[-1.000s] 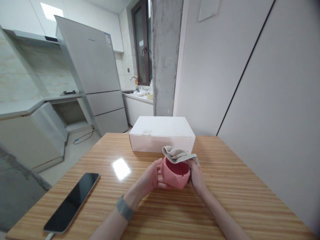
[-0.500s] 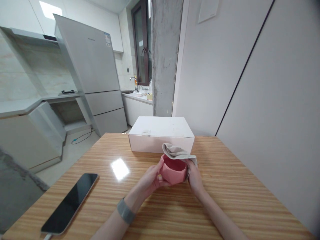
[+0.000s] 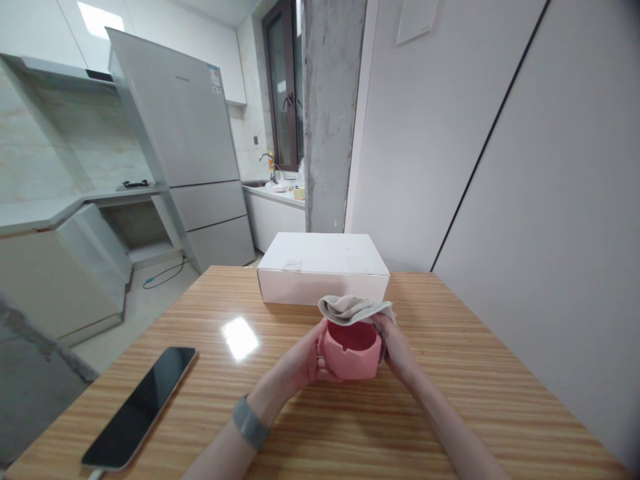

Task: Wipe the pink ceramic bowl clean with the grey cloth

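- Bowl (image 3: 353, 358): pink, faceted, notched rim; between both hands, near side of box (image 3: 323, 255).
- Left hand (image 3: 311, 357): fingers wrapped about bowl's left side, gripping it; grey band (image 3: 251, 424) on wrist.
- Right hand (image 3: 396, 343): pinching cloth against bowl's right side.
- Cloth (image 3: 353, 309): greyish, folded, at bowl's far rim.
- Phone (image 3: 143, 408): dark-screened, on wood-grain table (image 3: 480, 393), left.

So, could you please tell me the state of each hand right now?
Left hand: closed, holding the pink pot by its side.
Right hand: closed, holding the grey cloth against the pot.
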Demonstrator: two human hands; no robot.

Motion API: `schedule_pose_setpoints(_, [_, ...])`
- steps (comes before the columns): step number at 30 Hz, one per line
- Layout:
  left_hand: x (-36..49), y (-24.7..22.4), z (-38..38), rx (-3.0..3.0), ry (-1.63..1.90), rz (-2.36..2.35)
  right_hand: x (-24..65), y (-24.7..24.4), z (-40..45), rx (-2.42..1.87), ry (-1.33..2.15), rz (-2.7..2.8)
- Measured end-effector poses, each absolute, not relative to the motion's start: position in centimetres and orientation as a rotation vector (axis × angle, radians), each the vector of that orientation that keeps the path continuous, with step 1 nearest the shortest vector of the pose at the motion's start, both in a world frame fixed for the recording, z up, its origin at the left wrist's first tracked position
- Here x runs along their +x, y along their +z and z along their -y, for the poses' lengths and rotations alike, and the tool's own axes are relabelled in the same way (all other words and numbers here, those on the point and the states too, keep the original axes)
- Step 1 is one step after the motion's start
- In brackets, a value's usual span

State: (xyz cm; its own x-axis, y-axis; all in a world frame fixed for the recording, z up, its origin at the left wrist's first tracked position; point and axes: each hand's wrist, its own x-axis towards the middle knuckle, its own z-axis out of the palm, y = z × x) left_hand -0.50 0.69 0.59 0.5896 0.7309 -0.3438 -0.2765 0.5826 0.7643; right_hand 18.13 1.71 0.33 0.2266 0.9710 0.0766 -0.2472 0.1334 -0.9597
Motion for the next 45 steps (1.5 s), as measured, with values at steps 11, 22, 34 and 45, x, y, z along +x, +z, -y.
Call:
schedule_pose_setpoints(11, [-0.2, -0.7, -0.9, 0.700, 0.779, -0.650, 17.5, -1.1, -2.0, -0.964, 1.024, 0.871])
schedule_pose_setpoints(22, [0.7, -0.1, 0.2, 0.646, 0.997, -0.448, 13.6, 0.0, 1.5, -0.912, 0.724, 0.916])
schedule_pose_setpoints(34, [-0.4, 0.0, -0.6, 0.639, 0.712, -0.624, 18.0, -0.1, -1.6, -0.937, 1.046, 0.999])
schedule_pose_setpoints(45, [0.4, -0.2, -0.3, 0.577, 0.838, -0.683, 17.0, 0.2, -1.0, -0.973, 1.021, 0.911])
